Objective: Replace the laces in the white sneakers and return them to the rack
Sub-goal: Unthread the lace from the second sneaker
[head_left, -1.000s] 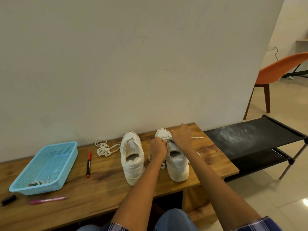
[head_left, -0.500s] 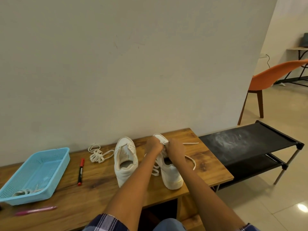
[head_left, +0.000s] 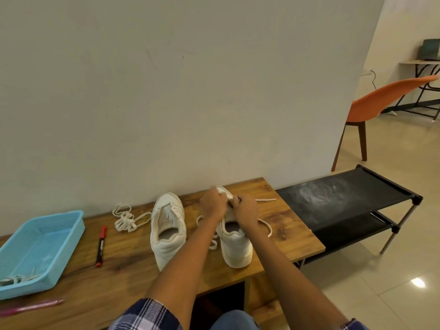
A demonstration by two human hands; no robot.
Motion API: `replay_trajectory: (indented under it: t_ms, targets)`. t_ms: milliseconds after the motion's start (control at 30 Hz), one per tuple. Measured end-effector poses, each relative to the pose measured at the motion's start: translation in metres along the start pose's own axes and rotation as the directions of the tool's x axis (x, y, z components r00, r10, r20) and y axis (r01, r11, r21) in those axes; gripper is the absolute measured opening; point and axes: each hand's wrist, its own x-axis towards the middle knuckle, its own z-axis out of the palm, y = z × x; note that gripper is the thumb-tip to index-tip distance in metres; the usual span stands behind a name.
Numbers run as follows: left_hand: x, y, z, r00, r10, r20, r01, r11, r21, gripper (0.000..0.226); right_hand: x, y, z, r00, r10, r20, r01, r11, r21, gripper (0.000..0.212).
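Two white leather sneakers on a wood-grain tabletop [head_left: 133, 263], heels toward the viewer. Left hand [head_left: 212, 204] and right hand [head_left: 246, 211] side by side over the tongue of the right-hand white sneaker [head_left: 234, 241], fingers curled inward and pinching at the cream flat lace [head_left: 264, 224] near the eyelets; exact fingertip contact hidden behind the knuckles. Lace ends trailing off toward 3 o'clock and 9 o'clock of that shoe. Just beside it at 9 o'clock, the unlaced left-hand white sneaker [head_left: 167, 231], tongue open. Farther toward 9 o'clock, a loose bundle of cream laces [head_left: 126, 220], then a red-capped black marker pen [head_left: 101, 246], then a light blue perforated plastic basket [head_left: 59, 248] holding a few off-white laces in its near corner. At 7 o'clock, near the table's front edge, a pink pen [head_left: 31, 307]. At 3 o'clock, just beside the table end, a black two-tier fabric shoe rack [head_left: 345, 201], both shelves bare. Beyond it at 1 o'clock, an orange moulded chair on wooden legs [head_left: 381, 101].
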Motion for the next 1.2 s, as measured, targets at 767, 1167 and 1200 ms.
replay_trajectory:
  t_ms: [767,1167,1200]
  targets:
    - [0.023,0.019,-0.022,0.985,-0.169,-0.022,0.142,0.884,-0.445,0.042,0.002,0.0,0.005,0.996,0.086,-0.038,-0.087,0.996,-0.035,0.033]
    - [0.014,0.01,-0.017,0.959,0.055,0.277,-0.177,0.883,0.435,0.04,0.001,-0.001,0.005,0.997,0.068,-0.02,-0.069,0.996,-0.053,0.03]
    - [0.013,0.013,-0.018,0.959,0.045,0.279,-0.175,0.87,0.462,0.036,0.001,0.0,0.006,0.998,0.062,-0.02,-0.063,0.997,-0.054,0.03]
